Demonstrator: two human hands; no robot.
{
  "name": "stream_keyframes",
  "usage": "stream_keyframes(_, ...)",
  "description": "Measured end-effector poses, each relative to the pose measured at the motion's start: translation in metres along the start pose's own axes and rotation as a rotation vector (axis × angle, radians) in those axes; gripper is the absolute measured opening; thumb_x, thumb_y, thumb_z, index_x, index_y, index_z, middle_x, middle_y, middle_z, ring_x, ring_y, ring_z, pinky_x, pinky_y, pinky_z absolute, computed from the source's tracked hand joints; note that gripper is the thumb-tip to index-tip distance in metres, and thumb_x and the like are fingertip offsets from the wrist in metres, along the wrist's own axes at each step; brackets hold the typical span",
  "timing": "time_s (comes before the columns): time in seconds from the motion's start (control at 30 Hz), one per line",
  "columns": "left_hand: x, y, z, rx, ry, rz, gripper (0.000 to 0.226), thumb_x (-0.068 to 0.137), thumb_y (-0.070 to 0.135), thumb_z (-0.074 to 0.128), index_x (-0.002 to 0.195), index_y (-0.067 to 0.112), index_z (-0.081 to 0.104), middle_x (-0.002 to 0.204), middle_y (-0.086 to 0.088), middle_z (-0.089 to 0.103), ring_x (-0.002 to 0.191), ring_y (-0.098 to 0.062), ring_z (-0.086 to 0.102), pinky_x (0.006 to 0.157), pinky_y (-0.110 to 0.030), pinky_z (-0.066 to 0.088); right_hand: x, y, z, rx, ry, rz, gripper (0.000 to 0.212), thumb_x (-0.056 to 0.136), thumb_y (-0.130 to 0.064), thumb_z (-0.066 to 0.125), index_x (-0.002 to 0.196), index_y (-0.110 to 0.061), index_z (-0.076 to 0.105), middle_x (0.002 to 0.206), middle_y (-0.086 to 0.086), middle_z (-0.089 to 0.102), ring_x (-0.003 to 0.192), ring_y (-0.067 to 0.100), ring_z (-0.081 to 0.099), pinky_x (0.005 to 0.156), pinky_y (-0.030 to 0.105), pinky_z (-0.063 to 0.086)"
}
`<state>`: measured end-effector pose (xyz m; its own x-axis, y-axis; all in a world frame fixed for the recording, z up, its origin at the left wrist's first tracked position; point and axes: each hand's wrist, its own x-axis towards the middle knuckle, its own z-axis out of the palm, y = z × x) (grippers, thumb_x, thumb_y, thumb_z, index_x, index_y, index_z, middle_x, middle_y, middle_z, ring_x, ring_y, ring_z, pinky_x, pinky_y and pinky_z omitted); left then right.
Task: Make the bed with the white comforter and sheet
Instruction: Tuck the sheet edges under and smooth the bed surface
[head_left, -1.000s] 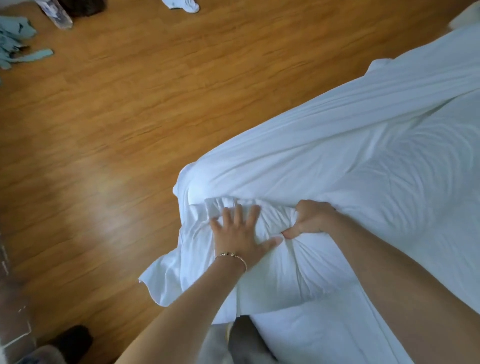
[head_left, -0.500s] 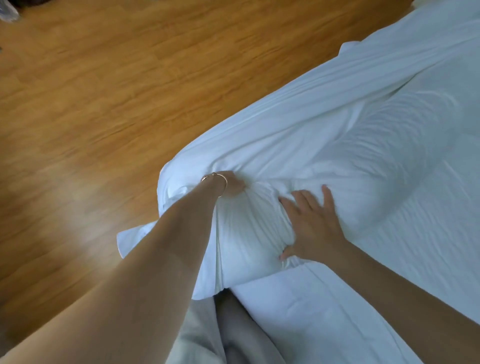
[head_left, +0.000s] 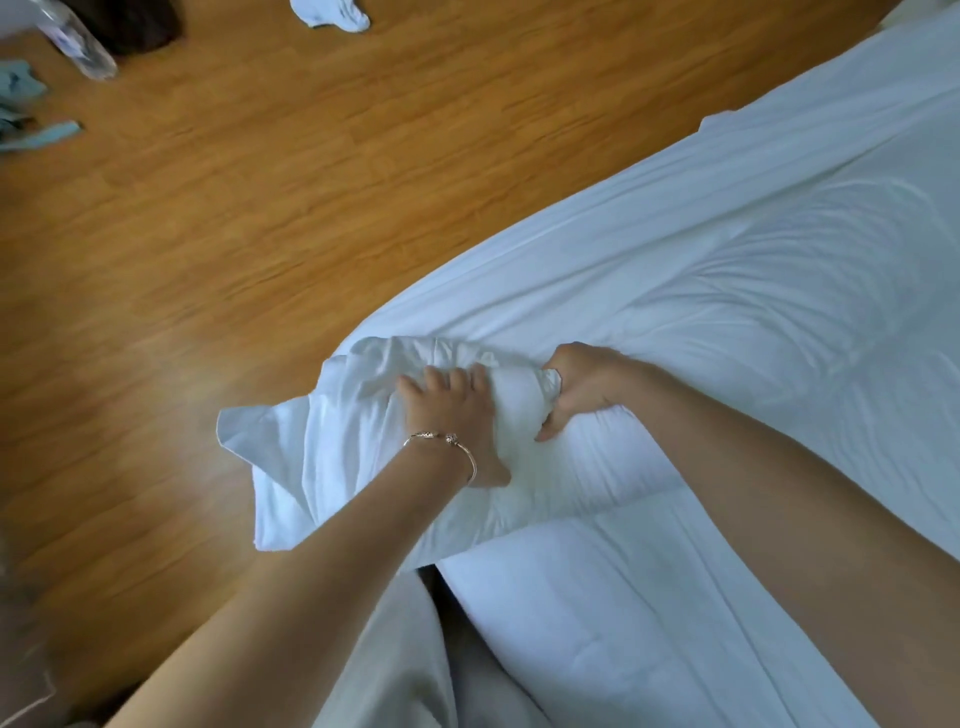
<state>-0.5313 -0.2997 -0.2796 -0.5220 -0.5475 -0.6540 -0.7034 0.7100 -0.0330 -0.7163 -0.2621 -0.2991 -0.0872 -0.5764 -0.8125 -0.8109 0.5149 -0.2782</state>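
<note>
White comforter (head_left: 753, 291) covers the bed on the right and runs to the far right, its near-left corner bunched into a lump at the bed's edge above the wooden floor (head_left: 234, 234). A thin sheet flap (head_left: 291, 462) sticks out to the left of that lump, over the floor. Half a second ago the right palm lay flat on the fabric and the left hand was buried in the corner; now both have closed on the bunch, which suggests the corner is being gathered for stuffing or tucking, not yet smoothed. Left hand (head_left: 452, 415), with a bracelet (head_left: 441, 439) at the wrist, curls its fingers over the top of the lump. Right hand (head_left: 582, 387) is a tight fist gripping the fabric just beside it.
</note>
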Motion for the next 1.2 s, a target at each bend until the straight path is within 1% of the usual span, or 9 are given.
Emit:
stream_keyframes(0.1, 0.023, -0.003, 0.003, -0.042, 0.168, 0.134, 0.060, 0.071, 0.050, 0.062, 0.116, 0.014, 0.044, 0.116, -0.004, 0.056, 0.108, -0.027, 0.052, 0.095, -0.041, 0.034, -0.004, -0.007, -0.010, -0.121, 0.128, -0.017, 0.065, 0.042, -0.075, 0.078, 0.085, -0.027, 0.069, 0.083, -0.011, 0.070, 0.089, 0.017, 0.064, 0.078, 0.030, 0.049)
stream_keyframes(0.2, 0.041, -0.024, -0.002, -0.191, 0.135, 0.228, 0.032, 0.071, 0.042, 0.060, 0.091, 0.026, 0.043, 0.102, 0.001, 0.064, 0.101, -0.024, 0.060, 0.086, -0.033, 0.040, -0.029, -0.015, -0.003, -0.411, 0.494, -0.072, 0.079, 0.061, -0.084, 0.058, 0.118, -0.030, 0.061, 0.126, -0.007, 0.057, 0.123, 0.019, 0.045, 0.117, 0.045, 0.014)
stream_keyframes(0.3, 0.064, -0.044, -0.012, -0.374, -0.040, 0.208, 0.022, 0.063, 0.036, 0.065, 0.077, 0.030, 0.048, 0.086, 0.005, 0.064, 0.085, -0.020, 0.062, 0.069, -0.026, 0.043, -0.069, -0.015, 0.029, -0.342, 0.872, -0.041, 0.108, 0.051, -0.090, 0.053, 0.140, -0.027, 0.047, 0.146, 0.007, 0.043, 0.138, 0.028, 0.034, 0.118, 0.052, 0.002)
stream_keyframes(0.4, 0.082, -0.053, -0.032, -0.497, -0.189, 0.203, 0.015, 0.062, 0.024, 0.071, 0.064, 0.025, 0.056, 0.065, 0.007, 0.061, 0.065, -0.016, 0.062, 0.053, -0.020, 0.042, -0.062, 0.004, 0.043, -0.406, 0.817, -0.041, 0.127, 0.041, -0.095, 0.045, 0.144, -0.019, 0.043, 0.141, 0.011, 0.047, 0.135, 0.031, 0.040, 0.117, 0.054, 0.012)
stream_keyframes(0.5, 0.101, -0.060, -0.048, -0.550, -0.315, 0.163, 0.016, 0.064, 0.014, 0.072, 0.069, 0.019, 0.057, 0.066, 0.002, 0.060, 0.058, -0.017, 0.057, 0.048, -0.019, 0.042, -0.021, 0.010, 0.019, -0.316, 0.823, -0.073, 0.101, 0.051, -0.096, 0.044, 0.115, -0.022, 0.064, 0.105, -0.001, 0.064, 0.101, 0.024, 0.060, 0.100, 0.044, 0.032)
stream_keyframes(0.67, 0.147, -0.077, -0.066, -0.620, -0.482, 0.121, 0.011, 0.060, 0.014, 0.070, 0.069, 0.014, 0.063, 0.063, -0.002, 0.061, 0.054, -0.019, 0.056, 0.047, -0.018, 0.041, 0.036, 0.007, -0.020, -0.281, 0.741, -0.043, 0.074, 0.064, -0.093, 0.038, 0.085, -0.029, 0.068, 0.078, -0.010, 0.065, 0.080, 0.017, 0.061, 0.081, 0.036, 0.032)
stream_keyframes(0.93, 0.201, -0.089, -0.078, -0.888, -0.790, 0.035, 0.018, 0.047, 0.024, 0.073, 0.063, 0.016, 0.073, 0.082, -0.014, 0.065, 0.073, -0.029, 0.060, 0.071, -0.034, 0.049, 0.075, 0.015, -0.037, -0.226, 0.699, -0.027, 0.068, 0.070, -0.087, 0.038, 0.078, -0.027, 0.070, 0.072, -0.011, 0.065, 0.077, 0.013, 0.061, 0.079, 0.033, 0.032)
stream_keyframes(1.1, 0.258, -0.073, -0.064, -1.051, -0.100, 0.079, 0.026, 0.082, 0.039, 0.045, 0.094, 0.032, 0.067, 0.097, 0.008, 0.070, 0.095, -0.021, 0.061, 0.085, -0.033, 0.049, 0.086, 0.011, -0.050, -0.180, 0.708, 0.002, 0.060, 0.070, -0.082, 0.041, 0.072, -0.029, 0.068, 0.071, -0.013, 0.065, 0.076, 0.011, 0.061, 0.075, 0.035, 0.039)
stream_keyframes(1.2, 0.287, -0.044, -0.061, -0.968, -0.020, 0.204, 0.033, 0.097, 0.024, 0.044, 0.128, 0.023, 0.055, 0.130, 0.001, 0.053, 0.124, -0.020, 0.043, 0.098, -0.025, 0.035, 0.088, 0.013, -0.049, -0.168, 0.733, -0.004, 0.057, 0.072, -0.079, 0.044, 0.070, -0.028, 0.069, 0.070, -0.013, 0.065, 0.073, 0.011, 0.062, 0.072, 0.034, 0.040)
